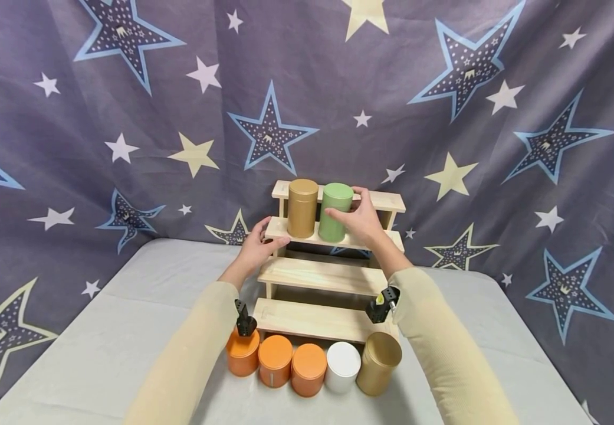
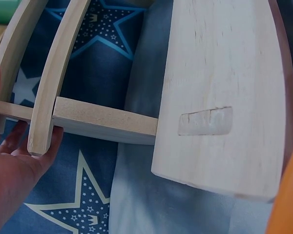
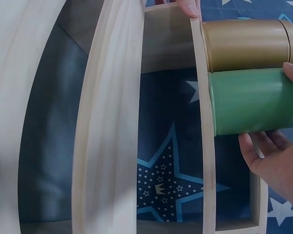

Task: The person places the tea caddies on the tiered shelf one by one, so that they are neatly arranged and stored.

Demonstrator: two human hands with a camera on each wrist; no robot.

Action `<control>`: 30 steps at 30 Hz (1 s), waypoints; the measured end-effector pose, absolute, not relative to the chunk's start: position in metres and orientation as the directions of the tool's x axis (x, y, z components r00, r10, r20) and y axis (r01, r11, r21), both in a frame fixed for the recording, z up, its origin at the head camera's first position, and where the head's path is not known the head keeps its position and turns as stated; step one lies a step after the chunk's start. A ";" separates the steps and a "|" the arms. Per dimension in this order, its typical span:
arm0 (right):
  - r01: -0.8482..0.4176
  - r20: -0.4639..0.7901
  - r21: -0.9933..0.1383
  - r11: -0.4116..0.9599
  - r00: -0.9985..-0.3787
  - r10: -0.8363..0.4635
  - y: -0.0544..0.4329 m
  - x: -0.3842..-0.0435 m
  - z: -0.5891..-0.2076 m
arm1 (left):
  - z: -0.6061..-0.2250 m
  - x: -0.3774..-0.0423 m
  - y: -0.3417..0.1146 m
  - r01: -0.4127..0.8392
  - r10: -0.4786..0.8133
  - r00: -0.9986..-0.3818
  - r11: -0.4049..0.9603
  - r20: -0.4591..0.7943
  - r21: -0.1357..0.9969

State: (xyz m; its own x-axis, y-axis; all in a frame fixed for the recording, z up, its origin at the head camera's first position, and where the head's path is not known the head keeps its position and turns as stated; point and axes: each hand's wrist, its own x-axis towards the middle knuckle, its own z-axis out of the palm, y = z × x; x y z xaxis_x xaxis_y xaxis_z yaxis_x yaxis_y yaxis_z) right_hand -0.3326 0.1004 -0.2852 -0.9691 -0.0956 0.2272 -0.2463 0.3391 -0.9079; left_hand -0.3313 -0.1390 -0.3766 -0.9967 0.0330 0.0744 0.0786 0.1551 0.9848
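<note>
A wooden tiered shelf (image 1: 322, 276) stands on the pale surface. On its second tier from the top are a gold canister (image 1: 302, 209) and, just right of it, a green canister (image 1: 337, 212), both upright. My right hand (image 1: 362, 221) grips the green canister from the right, thumb in front and fingers round the far side. My left hand (image 1: 256, 248) holds the left end of that same tier; in the left wrist view the fingers (image 2: 51, 146) reach under the wooden frame. The right wrist view shows the green canister's base (image 3: 215, 105) against the tier board.
In front of the shelf stands a row of canisters: orange ones (image 1: 308, 370), a white one (image 1: 343, 367) and a gold one (image 1: 379, 363). Behind the shelf hangs a star-patterned cloth (image 1: 338, 147). The grey-white covered surface (image 1: 142, 307) extends to both sides.
</note>
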 end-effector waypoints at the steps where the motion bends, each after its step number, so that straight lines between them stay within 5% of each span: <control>1: -0.250 0.230 -0.908 0.338 -0.968 -0.099 0.101 -0.333 -0.285 | -0.377 -0.331 -0.139 0.078 0.032 -0.997 0.157 0.074 0.985; 30: -0.257 0.225 -0.910 0.324 -0.965 -0.133 0.106 -0.334 -0.286 | -0.377 -0.330 -0.139 0.083 0.030 -0.996 0.147 0.080 0.986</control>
